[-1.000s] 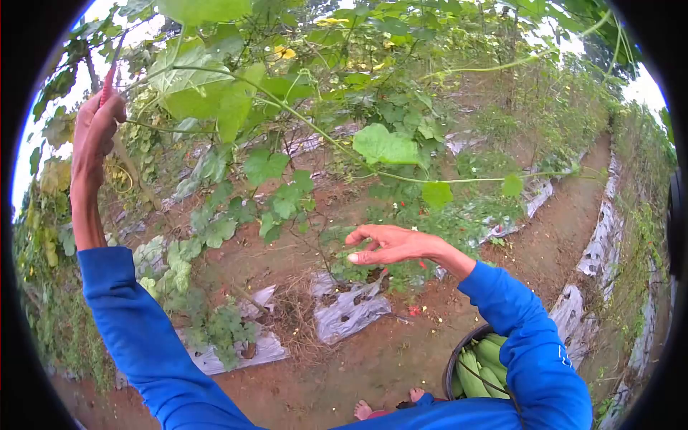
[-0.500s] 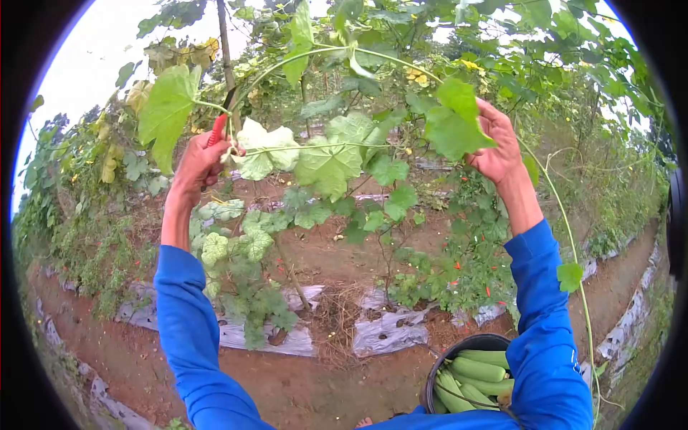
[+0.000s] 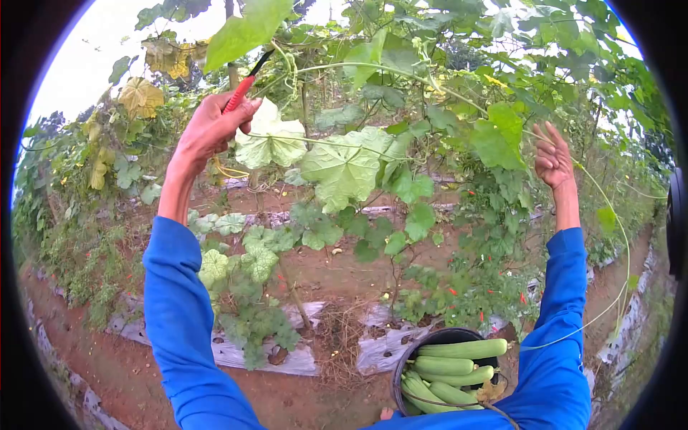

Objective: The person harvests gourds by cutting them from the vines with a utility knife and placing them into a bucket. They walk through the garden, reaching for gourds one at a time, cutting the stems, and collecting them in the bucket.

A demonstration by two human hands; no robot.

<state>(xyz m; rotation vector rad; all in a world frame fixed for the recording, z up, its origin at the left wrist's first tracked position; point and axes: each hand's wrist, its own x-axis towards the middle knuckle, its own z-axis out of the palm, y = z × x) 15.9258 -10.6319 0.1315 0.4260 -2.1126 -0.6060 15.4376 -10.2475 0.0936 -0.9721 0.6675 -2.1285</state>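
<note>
My left hand, raised at the left, is closed around a red-handled knife whose dark blade points up and to the right. Its fingers also touch the stem of a pale leaf. A long green vine arches from near the blade across to the right. There my right hand is raised with its fingers partly curled around the vine, next to a broad green leaf. Past that hand the vine's thin end curves down beside the blue sleeve. How tightly the fingers grip is hard to see.
Below my right arm stands a dark bucket holding several long green gourds. Leafy climbing plants and a wooden post are in front. Silvery plastic sheeting lies along the soil, and red peppers hang at the right.
Both hands have shifted; the right moved outward to the right, stretching along the vine. The left hand turned and the knife tilted further right. The bucket appears further left in view.
</note>
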